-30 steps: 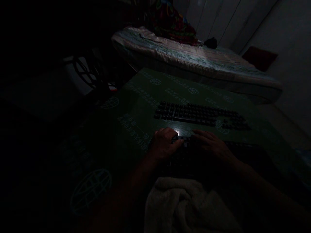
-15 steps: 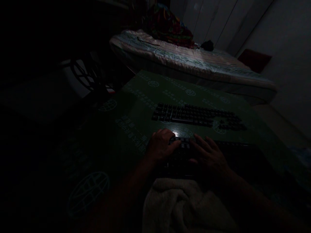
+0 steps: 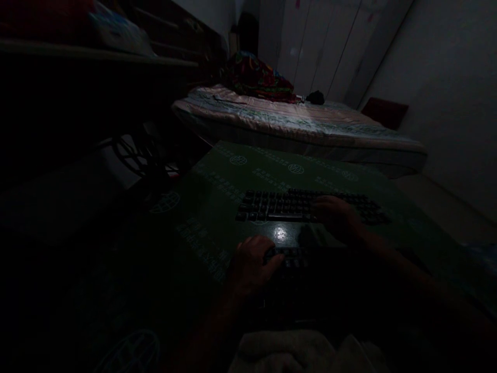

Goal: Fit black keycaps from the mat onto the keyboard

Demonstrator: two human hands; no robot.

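Left hand [image 3: 250,265] on near keyboard [image 3: 294,256], right hand [image 3: 336,216] on far keyboard [image 3: 274,206]; two keyboards.

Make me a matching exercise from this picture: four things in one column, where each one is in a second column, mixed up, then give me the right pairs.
Things
1. left hand
2. right hand
3. towel
4. colourful cloth

Places
A. on the bed
B. on the far rows of keys
C. at the bottom edge, nearest the camera
D. at the left end of the near keyboard

Pairs: 1-D, 2-B, 3-C, 4-A
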